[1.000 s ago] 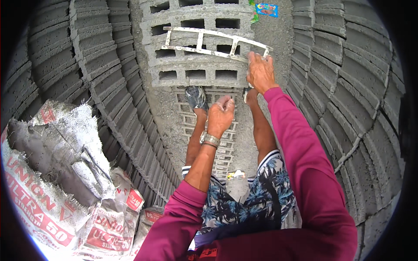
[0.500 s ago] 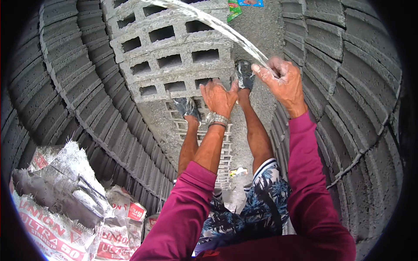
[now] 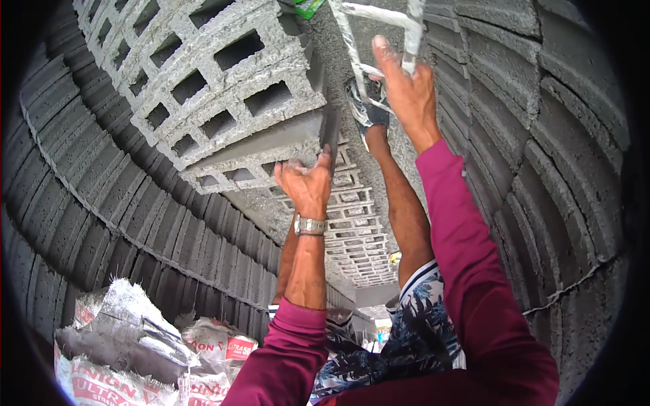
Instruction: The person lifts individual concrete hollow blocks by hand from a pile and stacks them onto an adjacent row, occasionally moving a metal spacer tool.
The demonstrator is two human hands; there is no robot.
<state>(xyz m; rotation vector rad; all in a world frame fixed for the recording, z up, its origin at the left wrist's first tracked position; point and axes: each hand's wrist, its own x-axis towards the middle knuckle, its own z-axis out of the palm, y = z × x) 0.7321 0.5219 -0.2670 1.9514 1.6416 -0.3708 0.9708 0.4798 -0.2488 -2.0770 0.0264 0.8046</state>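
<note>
Since half a second ago the white frame has swung from its sweep over the blocks to the right of them, and the end block has come away from its neighbour, a wedge-shaped gap now widening toward its right end; the view has turned as well. From where I stand, the left hand has its fingers hooked on that block's near right corner; the right hand is closed round one rail of the frame, thumb lying along it, the near end in line with the right shoe.

What worries me is the block: one hand has only one corner, so if the fingers slip on the gritty edge, it could twist and drop near the feet; if it rocks back instead, fingertips could be pinched against the row of blocks. The frame is thin, with its far end out of sight; a careless swing could knock it against the right stack or catch the shoe. Footing is tight too, with the left stack close by and the left foot hidden from me; a stumble would cost both grips.
</note>
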